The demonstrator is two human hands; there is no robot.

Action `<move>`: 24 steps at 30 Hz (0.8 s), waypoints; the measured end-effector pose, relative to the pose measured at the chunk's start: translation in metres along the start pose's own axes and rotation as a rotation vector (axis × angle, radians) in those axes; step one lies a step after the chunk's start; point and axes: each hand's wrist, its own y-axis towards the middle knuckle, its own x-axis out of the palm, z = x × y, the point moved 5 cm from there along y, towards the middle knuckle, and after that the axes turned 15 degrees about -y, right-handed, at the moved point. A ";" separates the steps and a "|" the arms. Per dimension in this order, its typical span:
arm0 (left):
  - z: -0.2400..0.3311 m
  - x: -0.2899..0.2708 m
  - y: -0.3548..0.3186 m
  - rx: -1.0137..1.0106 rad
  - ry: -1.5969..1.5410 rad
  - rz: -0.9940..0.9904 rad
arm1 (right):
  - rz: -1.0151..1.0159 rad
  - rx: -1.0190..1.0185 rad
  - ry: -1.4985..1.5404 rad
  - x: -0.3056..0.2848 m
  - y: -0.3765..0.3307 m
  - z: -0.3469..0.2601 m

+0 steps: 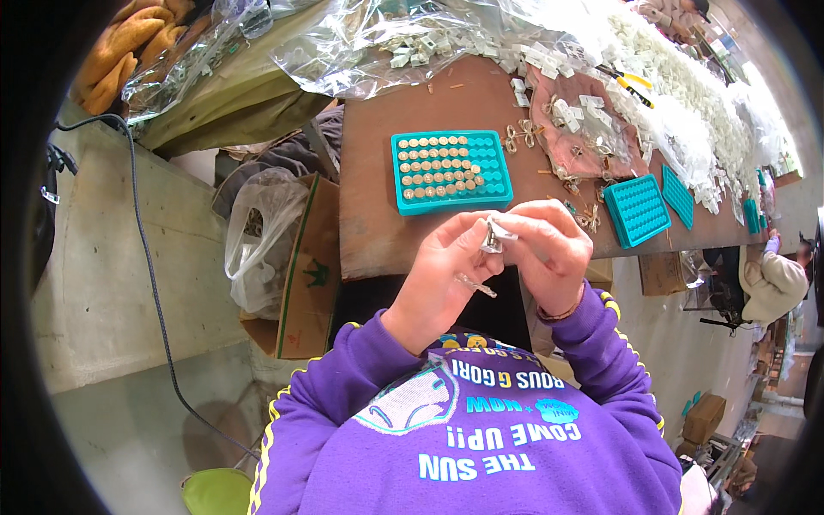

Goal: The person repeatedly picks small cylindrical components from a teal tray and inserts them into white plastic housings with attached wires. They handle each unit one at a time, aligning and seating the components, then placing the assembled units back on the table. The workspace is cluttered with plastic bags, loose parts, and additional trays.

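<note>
In front of my chest, both hands meet around a small shiny metal piece (491, 244). My left hand (438, 262) pinches it between thumb and fingers, and a thin pale strip (477, 286) sticks out below that hand. My right hand (552, 249) is closed too, its fingertips at a small whitish piece (506, 233) against the metal one; the fingers partly cover both. Just beyond my hands, a teal tray (455, 203) lies on the brown table. Rows of small round gold-coloured discs (433, 166) fill its left part, while hollows on its right side hold none.
A second teal tray (637, 211) and a teal panel (677, 197) lie to the right. Clear plastic pieces (592, 116) rest on a pinkish cloth (571, 154), near yellow-handled pliers (633, 87). At left stand a cardboard box (311, 283) and a plastic bag (262, 240). Another person (772, 279) is far right.
</note>
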 end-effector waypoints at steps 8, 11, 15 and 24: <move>-0.005 0.001 -0.001 -0.056 -0.136 -0.002 | -0.104 -0.393 -0.210 -0.003 0.012 -0.009; -0.006 -0.001 0.000 -0.062 -0.096 0.023 | -0.120 -0.401 -0.165 -0.002 0.013 -0.007; -0.001 0.006 -0.002 -0.006 0.086 0.008 | -0.119 -0.403 -0.174 -0.004 0.013 -0.005; 0.013 0.017 -0.006 0.152 0.694 0.156 | -0.203 -0.365 -0.147 -0.007 0.011 -0.004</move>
